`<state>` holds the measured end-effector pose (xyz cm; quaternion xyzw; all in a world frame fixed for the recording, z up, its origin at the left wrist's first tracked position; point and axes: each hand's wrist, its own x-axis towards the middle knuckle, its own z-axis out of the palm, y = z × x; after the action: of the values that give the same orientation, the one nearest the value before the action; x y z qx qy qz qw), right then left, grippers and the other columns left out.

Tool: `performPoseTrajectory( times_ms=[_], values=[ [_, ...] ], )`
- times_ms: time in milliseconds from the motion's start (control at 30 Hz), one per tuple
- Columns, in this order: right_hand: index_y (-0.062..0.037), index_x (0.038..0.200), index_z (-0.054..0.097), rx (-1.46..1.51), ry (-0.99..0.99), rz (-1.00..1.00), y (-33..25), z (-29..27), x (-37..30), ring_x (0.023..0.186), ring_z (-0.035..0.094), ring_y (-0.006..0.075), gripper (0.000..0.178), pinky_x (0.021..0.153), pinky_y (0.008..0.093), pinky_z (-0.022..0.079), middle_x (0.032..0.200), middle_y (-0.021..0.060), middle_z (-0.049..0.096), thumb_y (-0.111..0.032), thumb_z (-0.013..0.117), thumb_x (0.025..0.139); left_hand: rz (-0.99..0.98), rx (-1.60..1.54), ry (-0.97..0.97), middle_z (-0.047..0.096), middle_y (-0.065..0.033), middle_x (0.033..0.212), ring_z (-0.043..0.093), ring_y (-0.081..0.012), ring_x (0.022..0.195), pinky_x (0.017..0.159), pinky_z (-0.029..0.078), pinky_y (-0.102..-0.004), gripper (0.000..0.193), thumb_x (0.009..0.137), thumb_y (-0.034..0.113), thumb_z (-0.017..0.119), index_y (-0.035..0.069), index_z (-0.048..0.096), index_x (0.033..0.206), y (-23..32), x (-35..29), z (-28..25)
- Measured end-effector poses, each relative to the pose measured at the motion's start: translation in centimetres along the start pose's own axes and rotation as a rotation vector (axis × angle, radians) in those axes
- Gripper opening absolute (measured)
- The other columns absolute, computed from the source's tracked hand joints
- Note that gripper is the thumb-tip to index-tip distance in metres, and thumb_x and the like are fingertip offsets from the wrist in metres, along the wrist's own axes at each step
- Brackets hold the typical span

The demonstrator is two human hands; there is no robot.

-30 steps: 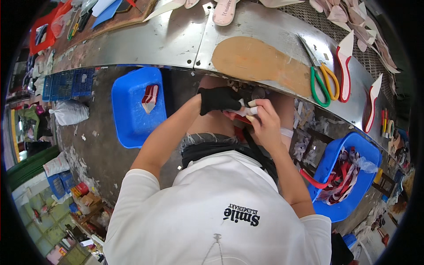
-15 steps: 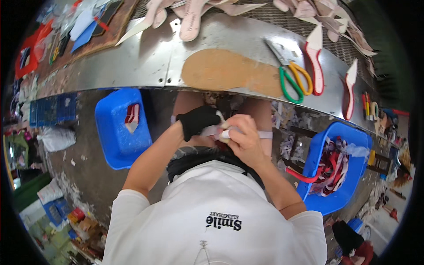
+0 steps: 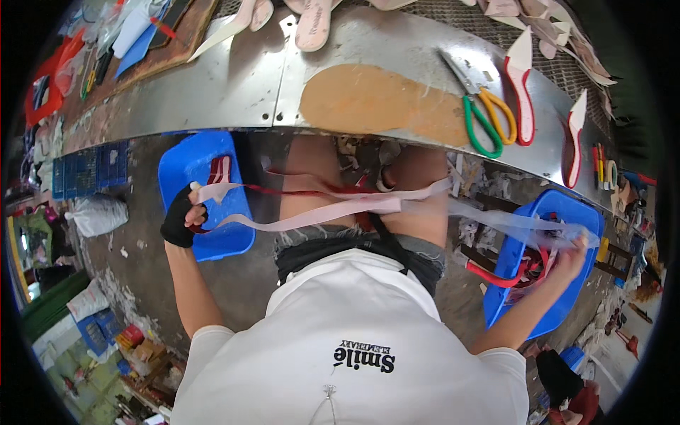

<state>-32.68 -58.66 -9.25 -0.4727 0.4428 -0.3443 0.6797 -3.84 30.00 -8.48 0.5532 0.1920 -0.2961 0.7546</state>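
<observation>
Out over the left blue bin [image 3: 235, 244], my left hand [image 3: 185, 218], in a black glove with bare fingertips, is closed on one end of a pink and red strap [image 3: 304, 218]. The strap stretches across above my thighs in long, partly blurred lengths. My right hand [image 3: 569, 259], bare and smeared by motion, is out over the right blue bin [image 3: 498, 287]. Its fingers close on the end of a translucent whitish strip [image 3: 510, 220], which runs back toward the strap's right part. Whether strip and strap are still joined there, I cannot tell.
Ahead is a metal-topped bench [image 3: 205, 99] with a tan sole-shaped patch [image 3: 375, 99], scissors [image 3: 484, 117] and two red-and-white shoe pieces [image 3: 520, 85]. Red and pale strips fill part of the right bin. Another red-and-white piece [image 3: 220, 170] lies in the left bin.
My hands, together over my lap before, have moved far apart to the left and right. The strap and the translucent strip are now drawn out between them.
</observation>
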Motion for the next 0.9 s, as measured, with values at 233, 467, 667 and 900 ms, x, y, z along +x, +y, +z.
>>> performPoseTrajectory(
  times_ms=[233,467,667,900],
  values=[
    [0.0056,0.102,0.065,-1.028,0.080,-0.487,-2.6,1.1,2.0,0.080,0.066,0.0274,0.030,0.075,0.0357,0.052,0.092,0.0197,0.068,-0.017,0.064,0.081,0.078,0.377,-0.051,0.057,-0.0028,0.061,0.043,-0.0054,0.040,0.037,0.031,-0.0197,0.029,0.088,0.026,0.055,0.002,0.059,0.104,1.4,-0.6,6.3],
    [-0.0072,0.103,0.068,-1.130,-0.647,-0.286,9.5,22.5,-17.4,0.082,0.061,0.0239,0.033,0.072,0.0329,0.049,0.093,0.0144,0.064,-0.025,0.072,0.075,-0.029,0.460,-0.296,0.063,-0.0093,0.065,0.045,-0.0078,0.041,0.037,0.032,-0.0190,0.020,0.085,0.017,0.056,0.003,0.060,0.099,3.1,0.4,13.8],
    [-0.0038,0.096,0.066,-1.273,-0.814,-0.411,16.9,26.3,-21.2,0.087,0.064,0.0279,0.029,0.074,0.0360,0.049,0.093,0.0200,0.063,-0.014,0.069,0.069,0.203,0.332,-0.083,0.060,-0.0062,0.067,0.055,-0.0124,0.048,0.040,0.040,-0.0229,0.025,0.074,0.020,0.067,0.003,0.060,0.092,2.5,-0.7,5.2],
    [-0.0031,0.109,0.060,-1.628,-0.107,-0.748,8.3,17.8,-9.1,0.090,0.063,0.0357,0.034,0.080,0.0424,0.049,0.098,0.0193,0.064,-0.009,0.059,0.075,0.240,0.270,0.020,0.050,0.0002,0.054,0.040,-0.0076,0.036,0.035,0.031,-0.0193,0.015,0.089,0.017,0.052,0.004,0.057,0.093,4.7,-5.7,-8.6]
  ],
)
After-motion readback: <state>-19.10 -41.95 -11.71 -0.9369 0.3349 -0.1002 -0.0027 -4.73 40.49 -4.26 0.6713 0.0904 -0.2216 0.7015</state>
